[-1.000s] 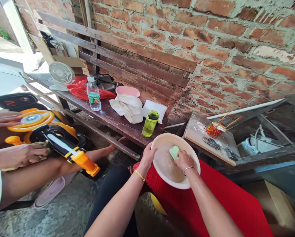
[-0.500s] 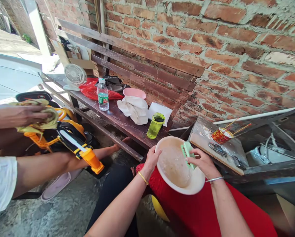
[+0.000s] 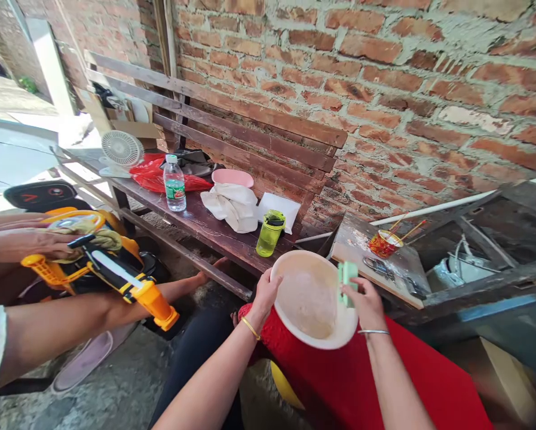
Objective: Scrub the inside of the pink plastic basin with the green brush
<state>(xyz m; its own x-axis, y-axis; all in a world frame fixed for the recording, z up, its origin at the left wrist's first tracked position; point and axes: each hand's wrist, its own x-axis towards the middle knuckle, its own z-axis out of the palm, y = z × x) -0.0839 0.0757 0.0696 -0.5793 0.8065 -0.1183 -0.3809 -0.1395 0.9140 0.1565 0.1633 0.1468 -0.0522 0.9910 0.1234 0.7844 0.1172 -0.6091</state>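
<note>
Cream plastic, that round basin (image 3: 312, 261), and look: the person's left hand (image 3: 266, 297) is clamped on its rim, thumb inside, likely to steady it. Across from that grip, the right hand (image 3: 368, 303) pinches a pale green, block-shaped plastic brush (image 3: 348, 279) at the opposite rim, apparently holding it clear of the cloudy water (image 3: 315, 316). Touching the rim? Can't tell. Bright red fabric (image 3: 420, 364) spreads beneath; beyond the left hand, a see-through lime-green bottle (image 3: 269, 237) stands on the dark wooden bench (image 3: 211, 226).

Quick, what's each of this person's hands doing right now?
Left hand: closed on the rim of the pale basin.
Right hand: holding the green brush.
</note>
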